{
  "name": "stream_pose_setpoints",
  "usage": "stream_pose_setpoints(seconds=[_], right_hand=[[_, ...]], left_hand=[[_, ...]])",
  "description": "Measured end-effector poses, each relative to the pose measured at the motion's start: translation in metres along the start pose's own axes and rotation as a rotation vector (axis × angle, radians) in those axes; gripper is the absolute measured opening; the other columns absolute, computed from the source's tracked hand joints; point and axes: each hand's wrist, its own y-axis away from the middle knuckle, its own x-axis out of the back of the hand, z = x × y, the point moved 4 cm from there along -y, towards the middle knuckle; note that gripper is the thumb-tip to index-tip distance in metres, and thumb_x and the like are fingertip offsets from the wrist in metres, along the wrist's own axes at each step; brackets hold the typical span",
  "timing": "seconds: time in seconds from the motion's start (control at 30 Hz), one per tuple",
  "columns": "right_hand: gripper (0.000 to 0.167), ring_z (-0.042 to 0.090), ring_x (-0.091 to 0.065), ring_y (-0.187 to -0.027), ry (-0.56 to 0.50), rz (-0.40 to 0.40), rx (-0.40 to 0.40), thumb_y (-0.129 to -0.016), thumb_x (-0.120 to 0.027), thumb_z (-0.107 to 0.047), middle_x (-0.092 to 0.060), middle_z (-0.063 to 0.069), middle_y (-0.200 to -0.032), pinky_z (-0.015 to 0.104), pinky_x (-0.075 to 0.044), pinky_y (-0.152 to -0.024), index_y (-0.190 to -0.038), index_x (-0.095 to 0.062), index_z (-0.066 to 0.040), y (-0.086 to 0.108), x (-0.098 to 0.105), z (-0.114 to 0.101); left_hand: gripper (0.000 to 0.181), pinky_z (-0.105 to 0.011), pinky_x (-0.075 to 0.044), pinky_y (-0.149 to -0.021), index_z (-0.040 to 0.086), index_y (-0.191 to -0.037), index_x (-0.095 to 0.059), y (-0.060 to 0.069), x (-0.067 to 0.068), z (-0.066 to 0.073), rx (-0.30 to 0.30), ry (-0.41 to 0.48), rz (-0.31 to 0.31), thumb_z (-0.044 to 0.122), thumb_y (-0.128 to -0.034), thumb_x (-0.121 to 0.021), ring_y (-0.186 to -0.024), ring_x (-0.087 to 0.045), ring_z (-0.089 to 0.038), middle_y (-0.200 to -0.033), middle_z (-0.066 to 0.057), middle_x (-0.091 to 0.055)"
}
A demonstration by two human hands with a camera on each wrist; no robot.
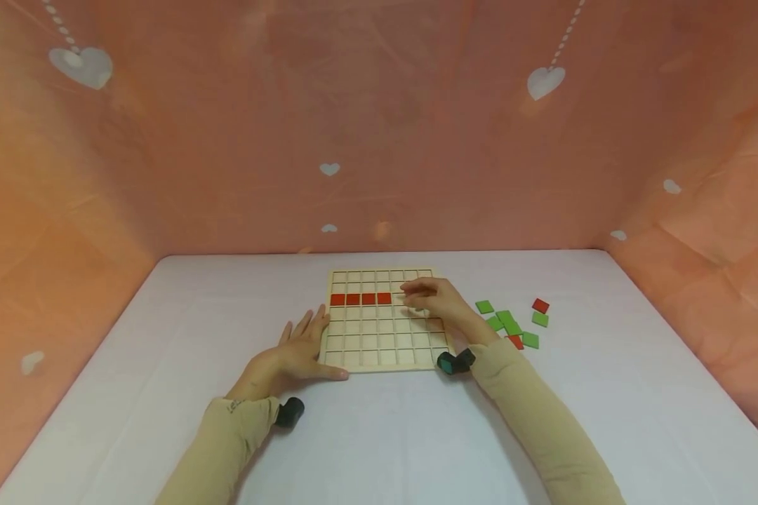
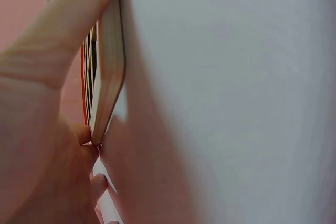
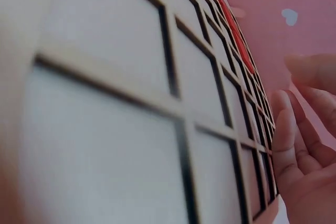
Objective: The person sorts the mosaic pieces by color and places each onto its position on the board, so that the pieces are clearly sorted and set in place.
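Note:
A square wooden grid board (image 1: pixel 368 344) lies flat on the table, with several red square tiles (image 1: pixel 368 299) side by side in its third row from the far edge, starting at the left. My left hand (image 1: pixel 300 354) steadies the board's near left corner, thumb along the near edge and fingers spread by the left side. The board's wooden edge (image 2: pixel 110 61) shows against that hand in the left wrist view. Above the board's right part hovers my right hand (image 1: pixel 441 300), just right of the last red tile. Between its thumb and fingers (image 3: pixel 283 135) I see no tile.
Right of the board lie loose green tiles (image 1: pixel 530 340), several in number, some touching or overlapping. Two loose red tiles are among them, one red tile (image 1: pixel 540 306) at the far right. White cloth (image 1: pixel 379 435) covers the table; a pink curtain (image 1: pixel 379 140) with hearts stands behind.

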Motion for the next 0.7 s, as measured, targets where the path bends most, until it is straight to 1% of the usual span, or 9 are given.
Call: stream_pose_setpoints(seconds=[0.1, 0.27, 0.37, 0.5, 0.6, 0.7], right_hand=[[0.038, 0.01, -0.063, -0.093, 0.011, 0.016, 0.003, -0.09, -0.063, -0.005, -0.062, 0.021, -0.122, 0.026, -0.051, -0.085, -0.126, -0.058, 0.003, 0.002, 0.002, 0.0], [0.038, 0.014, -0.061, -0.091, 0.043, 0.043, -0.014, -0.089, -0.065, -0.011, -0.063, 0.017, -0.121, 0.027, -0.05, -0.083, -0.125, -0.06, 0.0, 0.006, 0.007, 0.002], [0.038, 0.012, -0.062, -0.09, 0.067, 0.058, -0.001, -0.088, -0.067, -0.013, -0.064, 0.017, -0.12, 0.027, -0.051, -0.082, -0.123, -0.061, 0.001, 0.009, 0.01, 0.004], [0.036, 0.006, -0.063, -0.087, 0.099, 0.08, 0.042, -0.087, -0.067, -0.01, -0.065, 0.02, -0.118, 0.025, -0.053, -0.079, -0.121, -0.062, 0.003, 0.011, 0.017, 0.005], [0.036, 0.005, -0.063, -0.085, 0.11, 0.084, 0.052, -0.088, -0.066, -0.008, -0.066, 0.021, -0.117, 0.025, -0.053, -0.078, -0.121, -0.062, 0.004, 0.013, 0.022, 0.006], [0.036, 0.006, -0.063, -0.085, 0.139, 0.088, 0.043, -0.088, -0.066, -0.01, -0.066, 0.021, -0.116, 0.026, -0.052, -0.079, -0.121, -0.062, 0.004, 0.014, 0.026, 0.006]], left_hand=[[0.114, -0.059, 0.005, -0.116, -0.003, -0.152, -0.006, 0.0, 0.001, 0.0, -0.002, 0.008, 0.0, 0.053, -0.078, -0.073, -0.147, 0.006, -0.039, -0.161, -0.018, 0.008], [0.114, -0.059, 0.004, -0.116, -0.004, -0.151, -0.007, 0.001, 0.002, 0.001, 0.0, 0.012, 0.003, 0.053, -0.0775, -0.073, -0.147, 0.004, -0.04, -0.16, -0.019, 0.006], [0.115, -0.059, 0.004, -0.116, -0.003, -0.152, -0.007, 0.001, 0.002, 0.001, 0.0, 0.01, 0.002, 0.054, -0.0773, -0.073, -0.147, 0.005, -0.04, -0.161, -0.019, 0.007], [0.115, -0.059, 0.004, -0.116, -0.003, -0.152, -0.007, 0.001, 0.003, 0.002, 0.0, 0.007, -0.002, 0.054, -0.0773, -0.073, -0.147, 0.005, -0.039, -0.161, -0.018, 0.007], [0.115, -0.059, 0.004, -0.116, -0.003, -0.152, -0.007, 0.001, 0.003, 0.001, -0.002, 0.007, 0.002, 0.054, -0.0773, -0.073, -0.147, 0.004, -0.04, -0.161, -0.019, 0.006], [0.115, -0.06, 0.003, -0.116, -0.004, -0.151, -0.007, 0.0, 0.004, 0.001, -0.003, 0.007, 0.01, 0.053, -0.077, -0.074, -0.147, 0.003, -0.04, -0.16, -0.02, 0.005]])
